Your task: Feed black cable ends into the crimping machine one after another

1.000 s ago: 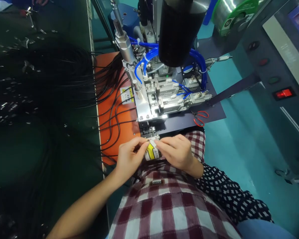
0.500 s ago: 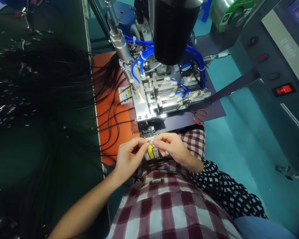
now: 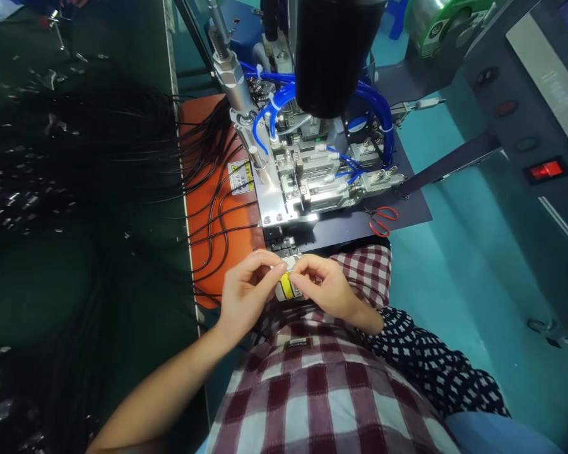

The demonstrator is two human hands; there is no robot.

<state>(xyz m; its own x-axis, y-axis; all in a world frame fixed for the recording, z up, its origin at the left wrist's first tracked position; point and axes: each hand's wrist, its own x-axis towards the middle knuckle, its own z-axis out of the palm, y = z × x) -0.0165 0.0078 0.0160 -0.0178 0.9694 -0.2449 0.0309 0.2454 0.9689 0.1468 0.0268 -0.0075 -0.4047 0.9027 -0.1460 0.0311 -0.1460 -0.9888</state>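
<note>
My left hand (image 3: 247,293) is closed in a pinch, thumb and forefinger meeting just in front of the machine's near end. Facing it, my right hand (image 3: 329,287) pinches too, its fingertips a short way from the left ones. Whatever lies between the fingertips is too small to make out. Below and behind them shows a white label with a yellow mark (image 3: 287,287). Just beyond my fingers sits a small dark metal fixture (image 3: 280,243) at the front of the machine (image 3: 312,183), which has silver cylinders and blue air tubes.
Red-handled scissors (image 3: 383,221) lie on the dark base plate to the right. Black cables (image 3: 213,214) run across the orange plate (image 3: 201,252) from a large dark pile at left. A black cylinder (image 3: 338,57) overhangs the machine. A control panel with a red switch (image 3: 546,169) stands at right.
Both hands stay pinched at nearly the same spot. My right fingers have curled and shifted slightly, and the fingertips are a little differently placed. The whole view has moved slightly.
</note>
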